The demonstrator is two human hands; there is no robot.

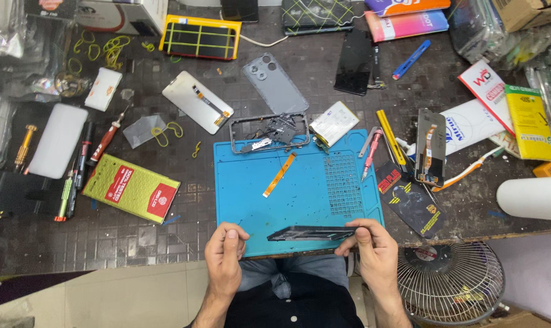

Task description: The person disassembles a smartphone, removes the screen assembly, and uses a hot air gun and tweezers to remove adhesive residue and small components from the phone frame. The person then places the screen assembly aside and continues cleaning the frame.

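Observation:
A dark phone frame (309, 233) lies edge-on at the near edge of the blue work mat (257, 194). My right hand (372, 252) pinches its right end between thumb and fingers. My left hand (225, 255) rests at the mat's near left corner with fingers curled, holding nothing I can see, a little short of the frame's left end. An orange flex cable (279, 174) lies loose on the mat. At the mat's far edge sits a stripped phone chassis (269, 132) with small parts inside.
A grey back cover (275, 82), a white screen panel (197, 102), a battery (334, 123), a black screen (354, 62), screwdrivers (105, 141), tweezers (370, 152) and boxes crowd the dark table. A fan (451, 280) stands at the lower right.

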